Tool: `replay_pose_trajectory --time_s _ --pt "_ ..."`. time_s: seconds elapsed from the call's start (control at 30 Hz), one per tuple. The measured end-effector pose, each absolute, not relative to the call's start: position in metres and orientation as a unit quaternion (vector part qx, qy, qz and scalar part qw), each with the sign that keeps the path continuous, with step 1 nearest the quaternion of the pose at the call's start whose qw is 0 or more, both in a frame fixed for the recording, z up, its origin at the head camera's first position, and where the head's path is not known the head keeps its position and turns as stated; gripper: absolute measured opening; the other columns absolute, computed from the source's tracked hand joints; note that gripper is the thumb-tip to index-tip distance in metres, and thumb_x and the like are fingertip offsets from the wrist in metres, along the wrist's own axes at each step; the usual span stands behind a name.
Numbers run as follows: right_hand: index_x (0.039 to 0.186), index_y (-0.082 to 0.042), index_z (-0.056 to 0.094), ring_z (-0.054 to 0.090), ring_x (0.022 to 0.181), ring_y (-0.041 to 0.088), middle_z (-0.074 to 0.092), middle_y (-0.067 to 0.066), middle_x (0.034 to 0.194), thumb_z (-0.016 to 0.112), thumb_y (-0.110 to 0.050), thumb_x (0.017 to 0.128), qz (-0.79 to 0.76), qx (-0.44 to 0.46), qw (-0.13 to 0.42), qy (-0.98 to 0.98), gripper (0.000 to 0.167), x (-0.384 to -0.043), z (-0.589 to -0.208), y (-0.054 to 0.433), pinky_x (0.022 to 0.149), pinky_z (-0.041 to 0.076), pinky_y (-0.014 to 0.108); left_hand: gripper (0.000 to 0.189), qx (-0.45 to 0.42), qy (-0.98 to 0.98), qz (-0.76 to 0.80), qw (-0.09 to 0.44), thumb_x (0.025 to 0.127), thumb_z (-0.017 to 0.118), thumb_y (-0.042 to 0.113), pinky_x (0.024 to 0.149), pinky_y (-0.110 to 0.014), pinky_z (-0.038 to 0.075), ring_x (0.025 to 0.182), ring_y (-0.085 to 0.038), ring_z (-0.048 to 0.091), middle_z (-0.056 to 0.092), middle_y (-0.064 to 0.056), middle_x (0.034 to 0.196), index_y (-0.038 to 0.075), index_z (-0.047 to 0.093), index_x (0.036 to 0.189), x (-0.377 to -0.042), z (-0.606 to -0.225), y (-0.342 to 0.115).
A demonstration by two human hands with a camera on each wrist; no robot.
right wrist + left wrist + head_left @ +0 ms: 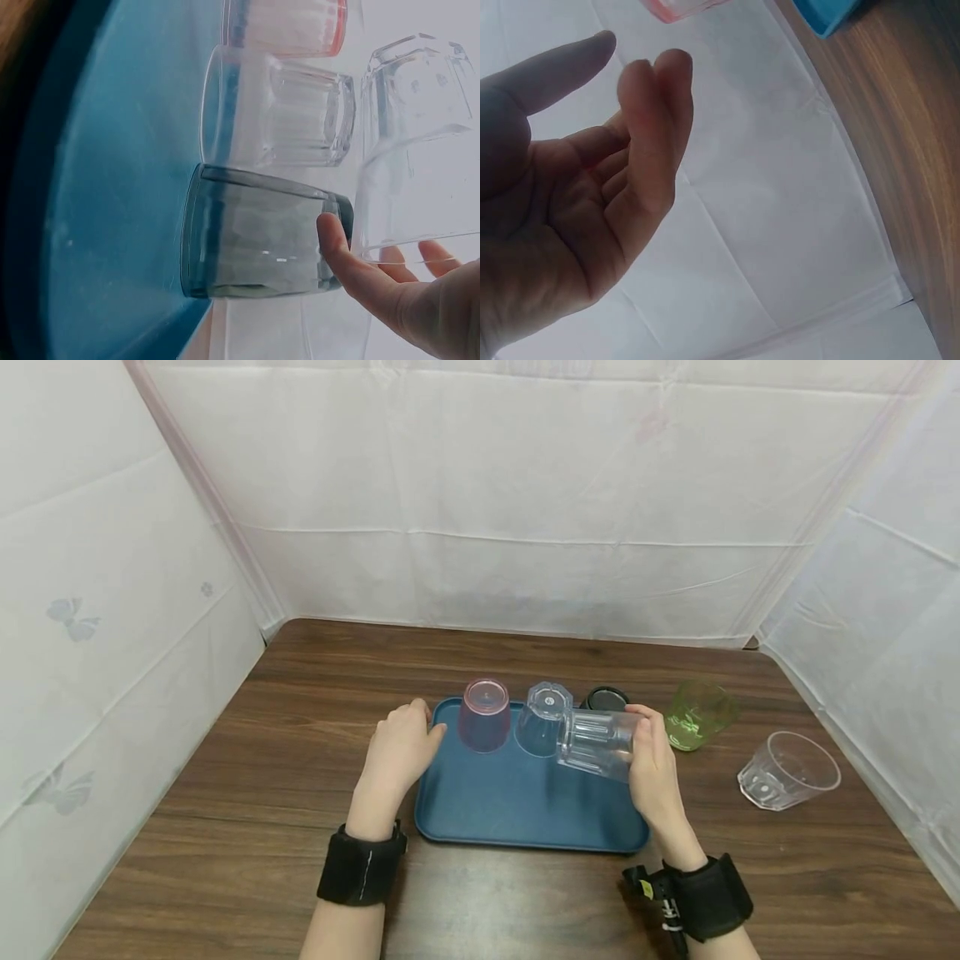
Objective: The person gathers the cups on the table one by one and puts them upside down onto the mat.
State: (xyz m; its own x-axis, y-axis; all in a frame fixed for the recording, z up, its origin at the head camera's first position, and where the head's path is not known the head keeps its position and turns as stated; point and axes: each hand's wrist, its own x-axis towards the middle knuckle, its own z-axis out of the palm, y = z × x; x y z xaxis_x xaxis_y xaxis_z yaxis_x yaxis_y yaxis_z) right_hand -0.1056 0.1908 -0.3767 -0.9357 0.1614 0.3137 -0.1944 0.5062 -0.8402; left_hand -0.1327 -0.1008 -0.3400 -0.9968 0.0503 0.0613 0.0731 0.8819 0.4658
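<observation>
My right hand (654,772) holds a clear drinking glass (600,739) sideways above the tray, its fingers at the rim end and the base pointing left. In the right wrist view, the fingers (375,289) lie along that glass's rim. On the blue tray (517,810) stand three upside-down glasses: a pink one (483,718), a clear one (542,722) and a smoky dark one (606,696), partly hidden behind the held glass in the head view. My left hand (399,745), loosely curled and holding nothing, is by the tray's left edge.
Right of the tray, a green glass (699,717) stands on the wooden table (300,718). Farther right is another clear glass (787,770), its mouth upward. White cloth (480,485) hangs behind the table and along both sides.
</observation>
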Motion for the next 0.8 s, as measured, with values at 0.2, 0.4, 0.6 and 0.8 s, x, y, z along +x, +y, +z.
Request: replay_pose_trajectory --time_s 0.2,0.4,0.6,0.8 --pt "0.129 0.000 0.037 0.056 0.093 0.014 0.045 0.016 0.114 0.016 -0.034 0.100 0.526 0.018 0.152 -0.836 0.049 -0.107 -0.375 0.186 0.075 0.053 0.035 0.028 -0.052 -0.960 -0.262 0.082 0.087 0.060 0.023 0.068 -0.045 0.048 0.070 -0.028 0.060 0.062 -0.014 0.091 -0.001 0.059 0.101 -0.129 -0.337 -0.096" --pt "0.129 -0.001 0.036 0.054 0.096 0.019 0.046 0.015 0.119 0.016 -0.035 0.100 0.535 0.021 0.148 -0.832 0.049 -0.110 -0.372 0.182 0.076 0.052 0.035 0.027 -0.067 -0.954 -0.272 0.104 0.087 0.061 0.021 0.071 -0.047 0.048 0.066 -0.026 0.059 0.063 -0.015 0.094 -0.001 0.060 0.102 -0.128 -0.335 -0.092" --pt "0.130 -0.003 0.036 0.056 0.088 0.011 0.048 0.015 0.119 0.015 -0.037 0.100 0.538 0.024 0.147 -0.830 0.051 -0.111 -0.369 0.178 0.072 0.051 0.024 0.027 -0.083 -0.946 -0.290 0.117 0.086 0.062 0.021 0.063 -0.041 0.047 0.061 -0.021 0.056 0.062 -0.014 0.095 0.000 0.059 0.102 -0.128 -0.335 -0.086" --pt "0.130 -0.003 0.035 0.054 0.092 0.003 0.050 0.015 0.118 0.015 -0.038 0.100 0.566 0.033 0.141 -0.811 0.050 -0.114 -0.367 0.175 0.071 0.050 0.019 0.029 -0.093 -0.939 -0.311 0.114 0.086 0.063 0.021 0.074 -0.046 0.047 0.082 -0.028 0.063 0.061 -0.013 0.097 0.002 0.058 0.107 -0.128 -0.334 -0.077"
